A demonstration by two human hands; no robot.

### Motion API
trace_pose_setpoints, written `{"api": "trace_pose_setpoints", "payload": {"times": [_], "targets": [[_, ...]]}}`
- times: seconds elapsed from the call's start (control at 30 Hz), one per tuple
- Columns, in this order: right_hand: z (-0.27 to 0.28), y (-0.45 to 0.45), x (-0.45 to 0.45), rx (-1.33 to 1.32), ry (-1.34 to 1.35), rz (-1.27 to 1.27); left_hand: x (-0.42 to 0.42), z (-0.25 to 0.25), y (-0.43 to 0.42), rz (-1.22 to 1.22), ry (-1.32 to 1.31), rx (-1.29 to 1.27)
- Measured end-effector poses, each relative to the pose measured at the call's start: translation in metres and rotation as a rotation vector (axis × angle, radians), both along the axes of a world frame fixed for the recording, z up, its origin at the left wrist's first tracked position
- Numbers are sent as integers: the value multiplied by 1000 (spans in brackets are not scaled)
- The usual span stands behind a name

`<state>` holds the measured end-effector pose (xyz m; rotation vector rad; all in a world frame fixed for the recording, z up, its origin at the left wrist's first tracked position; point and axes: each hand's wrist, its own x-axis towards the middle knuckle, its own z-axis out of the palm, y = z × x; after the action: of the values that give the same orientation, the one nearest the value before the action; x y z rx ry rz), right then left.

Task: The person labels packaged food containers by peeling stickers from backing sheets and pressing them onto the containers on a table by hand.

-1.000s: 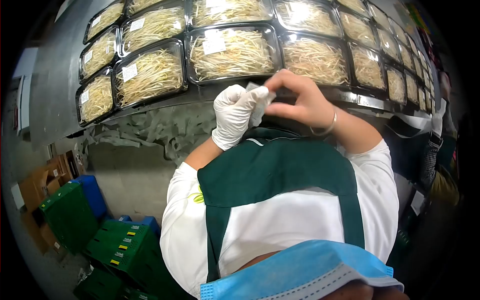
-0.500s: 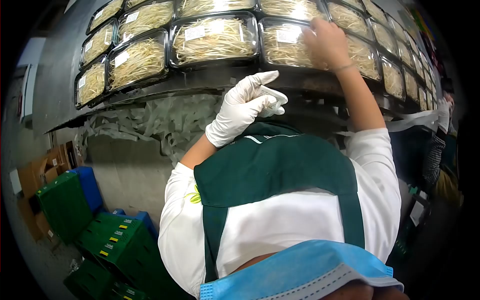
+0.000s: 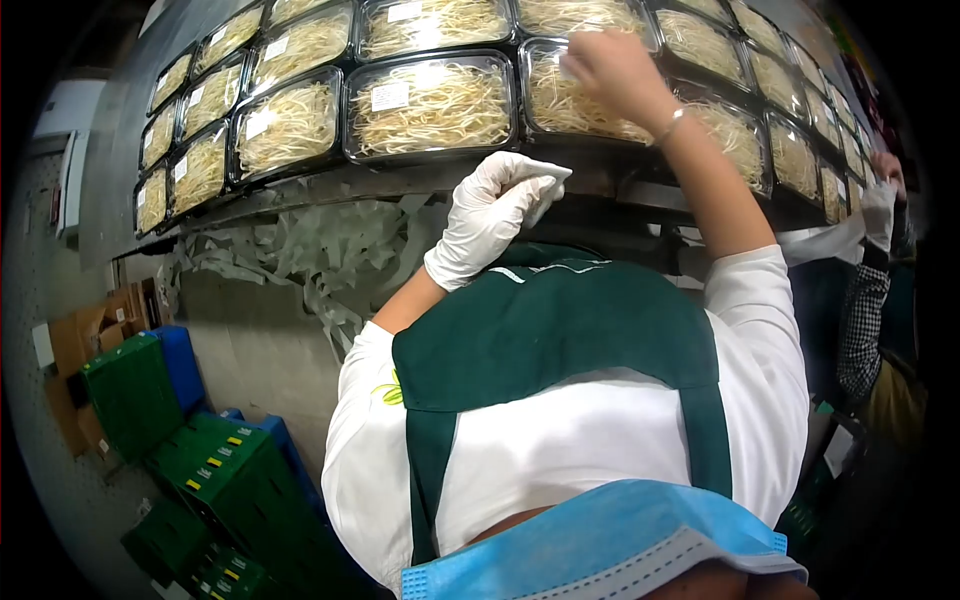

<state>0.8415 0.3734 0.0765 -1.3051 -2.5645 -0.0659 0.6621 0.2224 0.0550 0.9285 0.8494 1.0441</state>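
Observation:
Clear-lidded black trays of bean sprouts (image 3: 432, 108) stand in rows along the metal table; several carry white labels (image 3: 390, 96). My left hand (image 3: 490, 212), in a white glove, is closed around a small wad of labels (image 3: 543, 198) just in front of the table edge. My bare right hand (image 3: 615, 75) rests over the lid of a sprout tray (image 3: 560, 100) right of the centre one. Its fingers are bent down at the lid and blurred, and whether they hold anything is hidden.
Green crates (image 3: 225, 470) and a blue crate (image 3: 178, 365) are stacked on the floor at lower left, beside cardboard boxes (image 3: 78, 345). Shredded grey strips (image 3: 330, 250) hang under the table edge. At far right is another person's checked sleeve (image 3: 864, 325).
My right hand has left my left hand and moved up over a tray, then slightly left along it. A label appeared on that tray's lid half a second ago. My left hand stays near the edge.

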Motion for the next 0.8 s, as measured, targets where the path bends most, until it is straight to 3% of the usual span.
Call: {"api": "trace_pose_setpoints", "payload": {"times": [0.03, 0.07, 0.17, 0.2, 0.27, 0.33, 0.43, 0.53, 0.6, 0.67, 0.73, 0.77, 0.8], "targets": [[-12, -1, 0, 215, -80, 118, 4, 3, -1, 16, 99, 48], [-19, 1, 7, 211, -71, 133, 6, 7, -1, 31, 106, 43], [-12, 4, 22, 181, -190, -236, 15, 21, 1, 204, -296, -95], [-12, 3, 31, 157, -152, -223, 13, 21, 2, 211, -295, -93], [14, -26, 16, -662, 494, -142, 8, 19, 5, 158, -207, -111], [8, -64, -4, -610, 743, 313, 10, 14, 5, 276, -170, -72], [20, -90, -21, -468, 757, 350, 4, 9, 7, 332, -138, 67], [27, -37, -16, -135, 617, 265, -6, 18, 14, 141, -118, -104], [27, 36, -8, -121, 276, -123, -11, 19, 14, 129, -36, -71], [18, 73, -4, 119, -180, -9, -15, 15, 14, 117, -23, -48], [-3, 97, -15, 142, 1, -227, -22, 18, 18, 87, -10, -71], [-16, 106, -19, 232, -183, -266, -24, 16, 19, 111, 38, 34], [-13, 105, -18, 227, -183, -262, -26, 14, 18, 131, 86, 134]]}}
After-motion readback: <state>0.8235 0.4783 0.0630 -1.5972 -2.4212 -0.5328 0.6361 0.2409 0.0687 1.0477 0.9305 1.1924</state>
